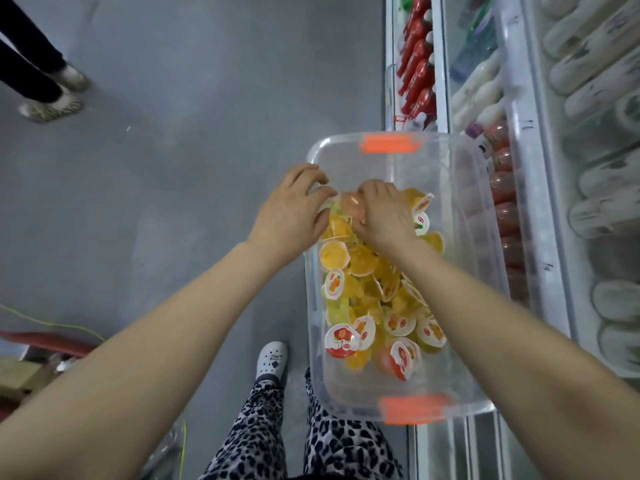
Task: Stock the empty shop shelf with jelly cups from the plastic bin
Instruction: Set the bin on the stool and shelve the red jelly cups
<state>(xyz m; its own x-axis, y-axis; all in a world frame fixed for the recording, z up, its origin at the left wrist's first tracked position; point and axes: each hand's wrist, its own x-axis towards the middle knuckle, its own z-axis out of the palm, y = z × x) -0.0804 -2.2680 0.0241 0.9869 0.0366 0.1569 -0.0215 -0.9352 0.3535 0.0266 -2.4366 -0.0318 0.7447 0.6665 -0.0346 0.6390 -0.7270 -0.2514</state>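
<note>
While my right hand (381, 214) grips a pink jelly cup (350, 205) over the plastic bin (311, 341), my left hand (291, 211) curls just beside it; whether it holds anything, I cannot tell.

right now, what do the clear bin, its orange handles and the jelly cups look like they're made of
Clear bin: glossy hard plastic by the look; the floor shows through its walls. Orange handles: opaque plastic, duller finish. Jelly cups: probably thin clear plastic, since yellow and orange jelly shows through; their printed lids look like film or foil, I cannot tell which.
</note>
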